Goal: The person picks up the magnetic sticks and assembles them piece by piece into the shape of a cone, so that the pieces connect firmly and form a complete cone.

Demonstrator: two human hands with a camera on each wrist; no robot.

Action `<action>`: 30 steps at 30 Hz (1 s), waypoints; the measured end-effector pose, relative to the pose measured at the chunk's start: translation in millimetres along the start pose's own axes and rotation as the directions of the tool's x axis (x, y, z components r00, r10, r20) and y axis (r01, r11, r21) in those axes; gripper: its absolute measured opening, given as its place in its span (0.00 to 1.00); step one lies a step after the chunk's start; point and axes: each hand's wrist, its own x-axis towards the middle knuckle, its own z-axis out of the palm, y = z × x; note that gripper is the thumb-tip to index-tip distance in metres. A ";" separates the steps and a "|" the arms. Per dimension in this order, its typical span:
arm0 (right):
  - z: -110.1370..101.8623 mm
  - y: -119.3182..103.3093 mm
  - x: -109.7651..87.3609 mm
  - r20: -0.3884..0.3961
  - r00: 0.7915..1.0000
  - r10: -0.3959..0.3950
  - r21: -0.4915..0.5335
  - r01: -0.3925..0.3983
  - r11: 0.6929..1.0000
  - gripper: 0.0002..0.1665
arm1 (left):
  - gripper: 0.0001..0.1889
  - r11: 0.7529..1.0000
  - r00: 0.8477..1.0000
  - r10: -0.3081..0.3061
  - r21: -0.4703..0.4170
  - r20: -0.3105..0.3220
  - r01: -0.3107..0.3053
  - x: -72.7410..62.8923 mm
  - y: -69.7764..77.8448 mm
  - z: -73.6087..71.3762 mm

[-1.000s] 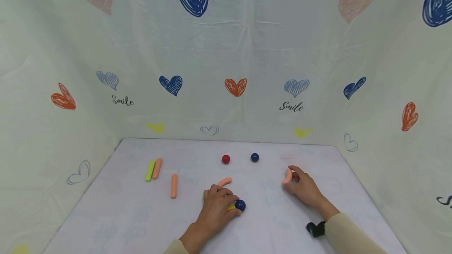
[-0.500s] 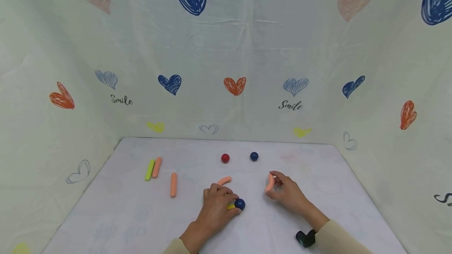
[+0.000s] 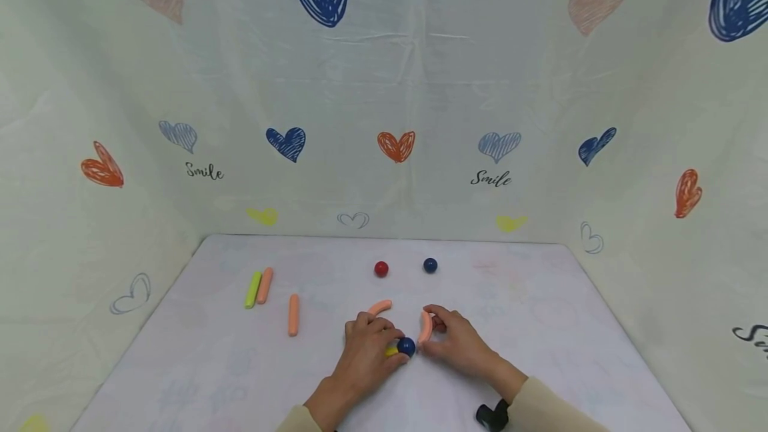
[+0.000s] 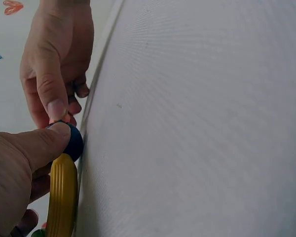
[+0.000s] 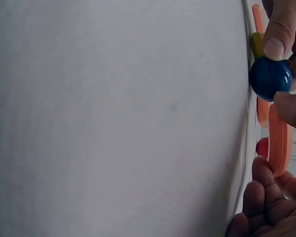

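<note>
My left hand pinches a glossy blue ball between thumb and fingers, low over the table. A curved yellow rod meets the ball, and the hand covers most of it in the head view. In the left wrist view a bit of green shows at the rod's lower end. Just to the right, my right hand holds a curved orange rod by its two ends, thumb at the near end. That near end is right beside the blue ball in the right wrist view.
Another curved orange rod lies beyond my left hand. Farther back are a red ball and a second blue ball. Straight rods lie at left: one lime, two orange. A patterned curtain surrounds the white table.
My right hand has moved left with the curved orange rod, from the table's right side up to the blue ball. My left hand has stayed in place, holding the ball.
</note>
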 end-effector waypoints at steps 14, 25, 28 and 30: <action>3.3 -1.0 0.7 0.054 0.998 -0.012 0.038 0.010 0.999 0.46 | 0.18 1.000 1.000 0.001 0.009 0.004 -0.001 -0.6 -1.3 0.5; 4.4 0.8 3.0 0.039 0.999 -0.006 0.062 0.004 0.998 0.48 | 0.18 1.000 1.000 0.006 0.009 0.004 -0.006 -0.4 -1.5 0.6; 4.2 -0.2 3.1 0.036 0.999 -0.001 0.058 -0.001 0.998 0.48 | 0.18 1.000 1.000 0.011 0.001 -0.004 -0.011 -0.8 -2.3 1.5; 3.6 -1.0 3.0 0.036 0.999 -0.001 0.053 -0.001 0.999 0.48 | 0.18 1.000 1.000 0.011 0.000 -0.007 -0.011 -0.8 -2.6 2.0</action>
